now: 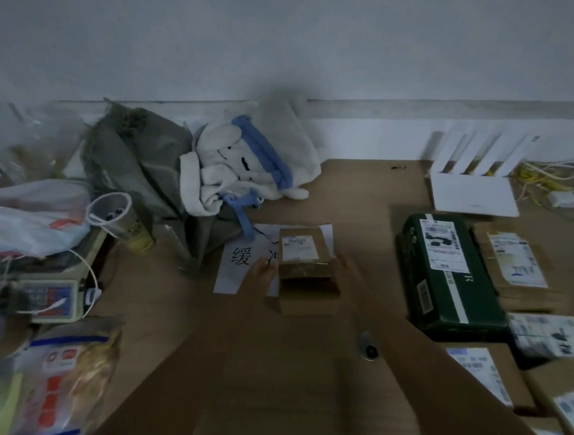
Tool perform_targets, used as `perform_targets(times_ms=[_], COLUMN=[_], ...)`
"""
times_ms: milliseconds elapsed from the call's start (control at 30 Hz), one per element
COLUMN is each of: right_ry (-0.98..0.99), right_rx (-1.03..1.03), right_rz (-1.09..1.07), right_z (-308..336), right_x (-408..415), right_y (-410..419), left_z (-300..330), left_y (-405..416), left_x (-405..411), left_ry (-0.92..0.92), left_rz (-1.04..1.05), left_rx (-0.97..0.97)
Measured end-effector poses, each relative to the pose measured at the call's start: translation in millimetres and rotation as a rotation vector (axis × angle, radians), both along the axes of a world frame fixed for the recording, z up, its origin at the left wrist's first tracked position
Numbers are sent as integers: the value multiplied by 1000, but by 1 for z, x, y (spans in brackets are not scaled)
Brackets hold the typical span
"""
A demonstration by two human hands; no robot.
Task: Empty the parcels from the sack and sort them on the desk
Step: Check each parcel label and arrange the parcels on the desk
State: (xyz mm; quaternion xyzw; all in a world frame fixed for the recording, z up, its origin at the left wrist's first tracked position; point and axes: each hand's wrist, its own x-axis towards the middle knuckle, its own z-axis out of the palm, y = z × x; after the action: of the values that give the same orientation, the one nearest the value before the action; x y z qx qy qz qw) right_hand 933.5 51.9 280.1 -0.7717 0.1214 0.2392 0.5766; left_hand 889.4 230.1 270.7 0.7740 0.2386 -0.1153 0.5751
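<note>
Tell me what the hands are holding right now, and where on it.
A small cardboard box, held between both hands: left hand on its left side, right hand on its right side, over the printed paper sheet.

I see a brown cardboard parcel [305, 253] with a white label at frame centre, lying on a white sheet [237, 265] printed with black characters. The desk [175, 311] is tan wood. At right sits a dark green box [449, 278] with a white stripe and white labels. The sack [138, 164] at upper left is grey-green; the plush toy [241, 165] beside it is white with blue trim. The router [474, 194] at upper right is white.
</note>
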Motion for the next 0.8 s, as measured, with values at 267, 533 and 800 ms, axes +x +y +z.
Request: perform_targets(times_ms=[267, 533, 800], right_ry=[41, -49, -126], right_rx=[23, 230, 335], right_rz=[27, 42, 107], right_z=[-14, 34, 115], right_x=[17, -3, -39], right_y=[-1, -17, -27], left_z=[-14, 37, 127], left_y=[-10, -9, -13], left_x=[15, 1, -43], left_ry=[-98, -256, -234], left_rz=[30, 44, 140], left_rx=[7, 29, -182])
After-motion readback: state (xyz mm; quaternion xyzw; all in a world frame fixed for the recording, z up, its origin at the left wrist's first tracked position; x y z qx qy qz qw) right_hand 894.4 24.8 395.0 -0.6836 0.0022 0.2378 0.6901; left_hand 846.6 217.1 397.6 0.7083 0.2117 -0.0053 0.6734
